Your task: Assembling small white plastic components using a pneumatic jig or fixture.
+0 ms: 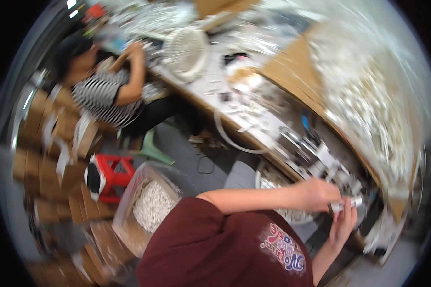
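Observation:
At the lower right, my two hands meet around a small white plastic piece [355, 201], its exact kind too blurred to make out. My left hand [318, 193] reaches across from the left with its fingers curled around the near end of the piece. From below, my right hand [344, 226] pinches the same piece between bent fingers. Just beyond the hands, a small metal bench machine [299, 146] stands on the worktable [208, 95]. Below my left forearm, a round tub [299, 217] of small white parts is partly hidden.
A large carton [297, 67] lined with clear plastic holds many white parts. A white basket [186, 52] stands on the table. At the left, a co-worker [110, 93] sits handling something; nearby are a red stool [112, 174], a clear bin [129, 210] and stacked cartons [48, 177].

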Motion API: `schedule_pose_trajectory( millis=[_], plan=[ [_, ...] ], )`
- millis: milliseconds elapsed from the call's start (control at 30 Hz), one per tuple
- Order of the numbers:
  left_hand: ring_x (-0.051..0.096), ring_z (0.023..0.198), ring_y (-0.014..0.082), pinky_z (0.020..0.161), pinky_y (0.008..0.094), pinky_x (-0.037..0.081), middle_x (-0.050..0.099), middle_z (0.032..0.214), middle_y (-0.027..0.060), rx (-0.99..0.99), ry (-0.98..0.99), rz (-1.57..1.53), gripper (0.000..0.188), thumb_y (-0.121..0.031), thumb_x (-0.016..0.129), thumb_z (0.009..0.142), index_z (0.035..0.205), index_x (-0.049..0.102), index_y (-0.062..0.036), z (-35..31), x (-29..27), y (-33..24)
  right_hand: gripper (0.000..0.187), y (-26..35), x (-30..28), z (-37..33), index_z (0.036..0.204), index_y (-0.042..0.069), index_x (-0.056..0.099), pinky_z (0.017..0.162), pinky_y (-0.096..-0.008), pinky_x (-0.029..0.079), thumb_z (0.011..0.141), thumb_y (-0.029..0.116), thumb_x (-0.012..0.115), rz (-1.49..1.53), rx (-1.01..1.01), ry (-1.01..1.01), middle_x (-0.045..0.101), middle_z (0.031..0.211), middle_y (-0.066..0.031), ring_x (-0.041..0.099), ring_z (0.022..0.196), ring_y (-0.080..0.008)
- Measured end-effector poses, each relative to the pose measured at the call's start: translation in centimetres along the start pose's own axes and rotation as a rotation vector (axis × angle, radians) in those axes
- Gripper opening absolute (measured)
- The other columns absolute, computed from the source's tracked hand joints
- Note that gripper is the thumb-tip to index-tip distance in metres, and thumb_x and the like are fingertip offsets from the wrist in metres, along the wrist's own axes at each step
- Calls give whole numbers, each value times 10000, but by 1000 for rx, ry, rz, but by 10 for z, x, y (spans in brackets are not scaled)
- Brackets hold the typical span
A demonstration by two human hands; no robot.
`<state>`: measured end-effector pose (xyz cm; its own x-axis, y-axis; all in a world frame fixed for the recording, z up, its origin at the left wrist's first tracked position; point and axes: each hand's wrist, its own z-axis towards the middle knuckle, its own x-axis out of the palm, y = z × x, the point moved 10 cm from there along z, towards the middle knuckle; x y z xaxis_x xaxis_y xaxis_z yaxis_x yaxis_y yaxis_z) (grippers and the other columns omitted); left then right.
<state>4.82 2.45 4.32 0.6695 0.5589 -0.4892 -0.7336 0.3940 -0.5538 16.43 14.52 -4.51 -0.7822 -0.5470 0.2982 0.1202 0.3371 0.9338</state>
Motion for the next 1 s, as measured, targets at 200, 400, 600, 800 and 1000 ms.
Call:
schedule_pose_trajectory(
  millis=[200, 400, 600, 800, 1000],
  plan=[
    [634, 794, 254, 610, 372, 514, 585, 867, 55, 38, -61, -55, 231, -151, 709, 786, 990, 647, -61, -8, -14, -14, 186, -3, 26, 7, 1041, -5, 569, 440, -166, 332, 1013, 175, 534, 101, 81, 153, 594, 808, -35, 473, 545, -26],
    [627, 812, 263, 637, 383, 509, 555, 936, 72, -58, -90, -20, 221, -115, 729, 758, 961, 652, -75, -17, -27, -3, 247, 13, 9, 18, 1128, -33, 577, 502, -167, 357, 1002, 179, 564, -74, -97, 13, 622, 904, -77, 472, 577, -42],
    [626, 875, 261, 665, 383, 517, 566, 1025, 65, -73, -107, 65, 207, -108, 722, 760, 950, 648, -73, -32, -34, 0, 464, 24, 34, 5, 1310, -109, 490, 761, -214, 516, 1038, 266, 478, -77, -162, 63, 603, 1172, -177, 615, 913, -132],
    [645, 914, 244, 694, 367, 538, 579, 1102, 63, -133, -119, 146, 197, -105, 705, 782, 972, 665, -72, -57, -58, -2, 605, 39, 67, -12, 1318, -118, 466, 957, -309, 495, 1057, 410, 328, 83, -188, 155, 548, 1270, -230, 598, 1081, -237],
    [658, 858, 250, 689, 371, 542, 577, 1140, 66, -174, -135, 91, 187, -94, 706, 784, 966, 672, -70, -76, -67, 2, 410, 40, 67, -15, 1282, -85, 463, 975, -319, 488, 1050, 248, 407, -106, -261, 149, 533, 1316, -213, 593, 1117, -240]
  ],
)
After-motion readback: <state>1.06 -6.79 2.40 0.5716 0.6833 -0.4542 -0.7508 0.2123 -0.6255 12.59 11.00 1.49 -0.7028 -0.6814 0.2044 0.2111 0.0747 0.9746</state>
